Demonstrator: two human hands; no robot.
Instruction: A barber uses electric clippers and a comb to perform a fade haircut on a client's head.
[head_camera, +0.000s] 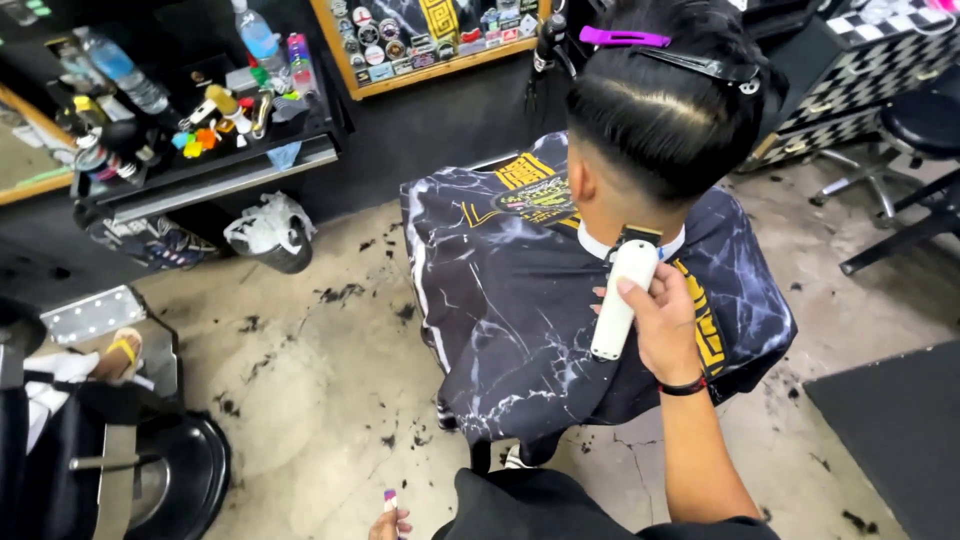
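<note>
Right hand (662, 322) gripping a white clipper (620, 298) upright, blade touching the nape of the seated person's head (665, 120), angled for the neckline. Left hand (388, 522) low at the frame's bottom edge, pinching a small purple-and-white object (390, 501), kept out of the way. Clips (624, 38) pinning top hair clear; marbled cape (510, 300) catching cuttings, more scattering over the floor (320, 380).

Left hand (389, 522) cut off by the bottom edge, only fingertips showing around a small purple-and-white object (390, 500) too little seen to identify. Clipper blade (634, 237) partly buried against the nape. Seated person's face turned away, legs hidden under the marbled cape (500, 300). Counter clutter (215, 115) too small to sort.
</note>
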